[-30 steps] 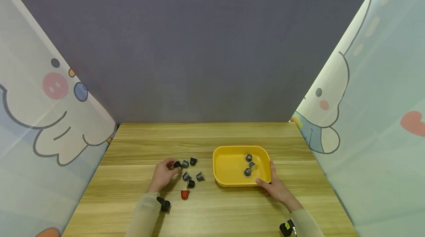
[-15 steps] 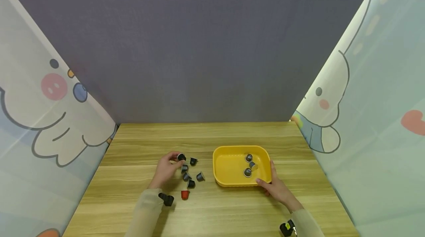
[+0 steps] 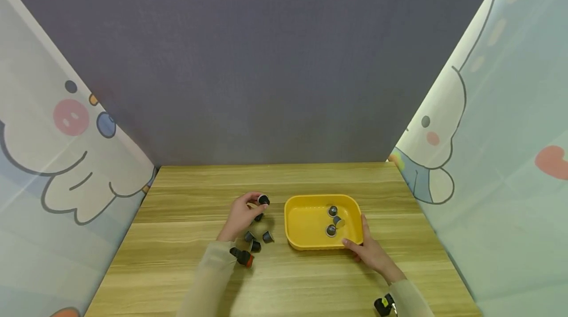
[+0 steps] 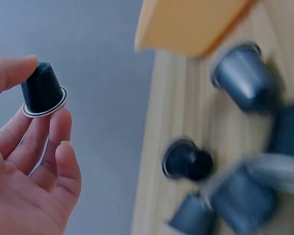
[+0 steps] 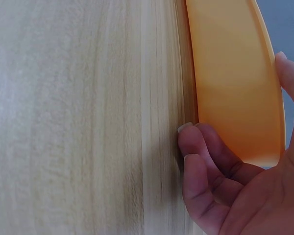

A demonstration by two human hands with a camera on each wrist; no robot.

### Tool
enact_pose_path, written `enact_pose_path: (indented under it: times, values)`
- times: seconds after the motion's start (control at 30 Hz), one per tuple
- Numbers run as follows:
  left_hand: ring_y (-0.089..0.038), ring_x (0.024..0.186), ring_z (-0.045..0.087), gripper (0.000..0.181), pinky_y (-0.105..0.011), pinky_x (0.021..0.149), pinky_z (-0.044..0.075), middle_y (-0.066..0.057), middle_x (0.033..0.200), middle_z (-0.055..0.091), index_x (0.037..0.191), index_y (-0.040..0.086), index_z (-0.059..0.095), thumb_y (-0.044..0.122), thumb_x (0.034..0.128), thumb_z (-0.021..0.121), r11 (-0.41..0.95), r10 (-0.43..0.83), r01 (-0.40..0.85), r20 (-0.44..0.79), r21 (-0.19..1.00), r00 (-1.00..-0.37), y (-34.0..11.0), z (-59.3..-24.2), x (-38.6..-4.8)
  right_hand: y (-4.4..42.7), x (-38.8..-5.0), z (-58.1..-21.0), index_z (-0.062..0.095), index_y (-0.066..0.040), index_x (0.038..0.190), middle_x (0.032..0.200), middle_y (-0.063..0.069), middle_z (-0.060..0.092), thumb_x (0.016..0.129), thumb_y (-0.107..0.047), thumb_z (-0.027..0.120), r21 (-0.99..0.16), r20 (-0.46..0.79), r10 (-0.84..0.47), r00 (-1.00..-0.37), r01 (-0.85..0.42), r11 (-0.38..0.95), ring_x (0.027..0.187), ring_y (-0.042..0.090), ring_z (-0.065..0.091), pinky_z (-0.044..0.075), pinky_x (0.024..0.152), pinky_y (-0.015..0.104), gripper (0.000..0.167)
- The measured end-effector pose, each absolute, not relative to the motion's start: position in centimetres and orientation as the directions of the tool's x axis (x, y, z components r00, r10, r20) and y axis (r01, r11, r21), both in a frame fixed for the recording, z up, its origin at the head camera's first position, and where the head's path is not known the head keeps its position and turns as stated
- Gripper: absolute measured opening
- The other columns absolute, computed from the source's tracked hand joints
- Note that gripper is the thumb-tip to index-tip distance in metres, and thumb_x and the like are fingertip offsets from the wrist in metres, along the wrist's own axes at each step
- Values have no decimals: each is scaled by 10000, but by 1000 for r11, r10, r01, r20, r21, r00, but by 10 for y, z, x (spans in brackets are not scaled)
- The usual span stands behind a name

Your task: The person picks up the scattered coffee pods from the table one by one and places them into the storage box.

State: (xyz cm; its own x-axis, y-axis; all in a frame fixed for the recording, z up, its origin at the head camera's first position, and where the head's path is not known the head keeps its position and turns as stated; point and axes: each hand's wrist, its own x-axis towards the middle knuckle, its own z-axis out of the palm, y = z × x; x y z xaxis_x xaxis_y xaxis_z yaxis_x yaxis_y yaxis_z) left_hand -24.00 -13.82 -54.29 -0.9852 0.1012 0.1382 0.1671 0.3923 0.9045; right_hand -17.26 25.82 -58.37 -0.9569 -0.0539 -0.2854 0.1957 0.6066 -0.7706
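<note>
My left hand (image 3: 241,216) pinches a black coffee capsule (image 4: 41,90) between thumb and fingers, raised above the table just left of the yellow tray (image 3: 306,226). In the left wrist view the capsule has its pale rim downward, resting on the fingertips. With my right hand (image 3: 372,254) I grip the tray's near right corner, thumb at the rim and fingers curled against the outer wall. Three dark capsules (image 3: 330,230) lie in the tray's right half.
Several dark capsules (image 3: 267,236) lie loose on the wooden table (image 3: 310,277) under and beside the left hand, which partly hides some. A red capsule (image 3: 250,261) is mostly covered by the left wrist camera (image 3: 241,256). A dark grey panel (image 3: 275,85) stands behind the table.
The left hand has carried the black capsule rightward and away from me, over the loose capsules toward the tray. The right hand and tray have stayed put.
</note>
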Motion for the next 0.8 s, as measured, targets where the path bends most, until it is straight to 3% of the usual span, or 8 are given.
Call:
enact_pose_path:
  times: [0.23, 0.47, 0.63, 0.8]
  values:
    - [-160, 913, 608, 334, -325, 728, 510, 39, 1008, 672, 1164, 138, 702, 257, 866, 798, 361, 197, 254, 193, 897, -961, -108, -534, -254, 259, -172, -584, -151, -142, 1582, 753, 102, 592, 941, -422, 678, -768, -286, -55, -957, 195, 610, 604, 214, 558, 484, 589, 311, 1085]
    - [-148, 910, 603, 321, -383, 758, 502, 66, 1022, 664, 1176, 195, 688, 250, 877, 789, 332, 267, 248, 161, 910, -950, -87, -525, -266, 260, -172, -584, -148, -147, 1584, 754, 100, 595, 938, -439, 675, -760, -287, -53, -956, 194, 620, 601, 212, 560, 482, 594, 319, 1086]
    - [-139, 900, 608, 323, -343, 749, 502, 60, 1018, 678, 1185, 158, 684, 214, 883, 784, 331, 305, 276, 174, 902, -936, -74, -523, -271, 259, -172, -582, -149, -145, 1583, 745, 99, 591, 940, -445, 671, -760, -288, -60, -956, 190, 621, 596, 208, 558, 475, 597, 313, 1085]
    - [-206, 939, 612, 332, -337, 754, 505, 48, 1043, 673, 1204, 148, 677, 223, 895, 774, 337, 343, 289, 169, 896, -924, -62, -522, -274, 258, -170, -581, -148, -139, 1583, 773, 109, 600, 941, -424, 677, -765, -291, -59, -955, 196, 613, 597, 222, 559, 483, 590, 320, 1084]
